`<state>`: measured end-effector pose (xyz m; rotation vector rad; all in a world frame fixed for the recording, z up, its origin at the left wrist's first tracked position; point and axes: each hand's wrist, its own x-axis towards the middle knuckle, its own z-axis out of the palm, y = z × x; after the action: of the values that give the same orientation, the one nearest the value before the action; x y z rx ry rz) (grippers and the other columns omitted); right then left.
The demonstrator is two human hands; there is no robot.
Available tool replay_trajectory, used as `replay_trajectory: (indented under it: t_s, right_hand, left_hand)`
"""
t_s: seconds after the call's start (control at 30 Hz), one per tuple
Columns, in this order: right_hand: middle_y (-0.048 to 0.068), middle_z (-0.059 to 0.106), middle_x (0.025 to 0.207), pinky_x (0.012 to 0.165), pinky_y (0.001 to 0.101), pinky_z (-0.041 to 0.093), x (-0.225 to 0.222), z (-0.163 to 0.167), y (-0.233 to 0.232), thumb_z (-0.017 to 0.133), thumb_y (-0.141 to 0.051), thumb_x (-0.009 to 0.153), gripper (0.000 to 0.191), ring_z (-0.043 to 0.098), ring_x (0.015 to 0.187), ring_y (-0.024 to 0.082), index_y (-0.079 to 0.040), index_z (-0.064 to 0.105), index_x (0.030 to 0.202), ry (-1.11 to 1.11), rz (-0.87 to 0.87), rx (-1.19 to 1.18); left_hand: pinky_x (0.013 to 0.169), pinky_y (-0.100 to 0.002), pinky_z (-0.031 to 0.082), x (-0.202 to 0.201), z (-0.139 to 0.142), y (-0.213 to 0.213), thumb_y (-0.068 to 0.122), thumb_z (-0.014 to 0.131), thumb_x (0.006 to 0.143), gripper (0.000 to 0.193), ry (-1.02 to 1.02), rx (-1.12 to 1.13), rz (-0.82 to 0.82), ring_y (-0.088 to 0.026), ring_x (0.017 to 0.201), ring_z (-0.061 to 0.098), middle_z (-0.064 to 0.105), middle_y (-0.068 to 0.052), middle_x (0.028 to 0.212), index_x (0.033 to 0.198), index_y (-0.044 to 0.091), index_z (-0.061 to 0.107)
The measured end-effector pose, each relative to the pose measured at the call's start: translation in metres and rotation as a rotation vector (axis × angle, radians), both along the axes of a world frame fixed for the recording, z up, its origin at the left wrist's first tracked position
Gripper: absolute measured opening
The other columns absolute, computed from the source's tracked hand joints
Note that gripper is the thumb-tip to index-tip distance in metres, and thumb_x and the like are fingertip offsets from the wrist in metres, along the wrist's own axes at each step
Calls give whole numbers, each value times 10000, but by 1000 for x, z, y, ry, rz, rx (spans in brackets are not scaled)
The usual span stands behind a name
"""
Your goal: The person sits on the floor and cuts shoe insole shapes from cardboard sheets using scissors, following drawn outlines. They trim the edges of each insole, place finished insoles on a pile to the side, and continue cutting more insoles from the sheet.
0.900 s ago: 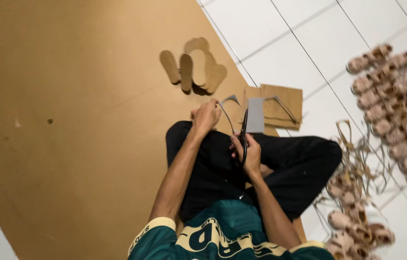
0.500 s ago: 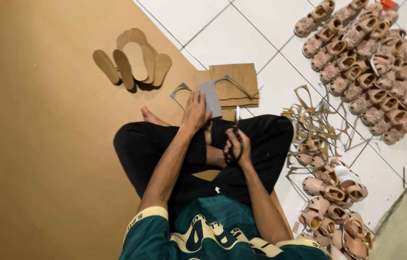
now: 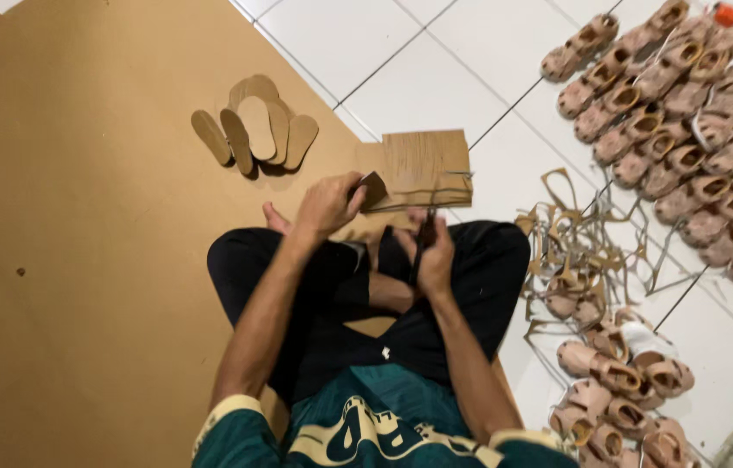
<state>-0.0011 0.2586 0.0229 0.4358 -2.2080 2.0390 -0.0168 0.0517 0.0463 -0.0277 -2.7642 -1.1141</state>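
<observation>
I sit cross-legged on a big brown cardboard sheet (image 3: pixel 80 260). My left hand (image 3: pixel 329 204) grips a small piece of cardboard (image 3: pixel 373 189) by its edge, just above my knees. My right hand (image 3: pixel 432 253) is closed around the handles of dark scissors (image 3: pixel 425 232), whose blades point up toward that piece. A stack of rectangular cardboard pieces (image 3: pixel 423 165) lies right beyond both hands. Several cut sole-shaped cardboard pieces (image 3: pixel 255 132) lie fanned out farther up on the left.
White tiled floor (image 3: pixel 436 78) lies beyond the sheet. Many tan sandals (image 3: pixel 687 130) are piled at upper right, more sandals (image 3: pixel 622 381) at lower right, with a tangle of cardboard offcut strips (image 3: pixel 579 238) between them, beside my right knee.
The view has shifted, so everything sits lower and to the right. My left hand has turned the cardboard piece from flat-on to nearly edge-on, with the scissors still close to it.
</observation>
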Motion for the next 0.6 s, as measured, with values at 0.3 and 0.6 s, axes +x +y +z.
replay_trajectory:
  t_s: [0.3, 0.6]
  right_hand:
    - [3, 642, 941, 757, 236, 540, -40, 24, -1, 791, -67, 883, 291, 630, 841, 73, -39, 578, 1079, -197, 115, 41]
    - [1, 647, 959, 804, 219, 535, -28, 14, -9, 760, -30, 918, 268, 626, 877, 62, -34, 559, 1097, -121, 56, -41]
  left_hand:
    - [849, -432, 447, 59, 50, 18, 151, 754, 984, 276, 530, -107, 479, -209, 1084, 742, 774, -116, 1236, 1235, 124, 643]
    - [998, -419, 534, 92, -12, 45, 181, 783, 911, 514, 244, 264, 129, -410, 1216, 633, 647, -265, 1316, 1318, -52, 573]
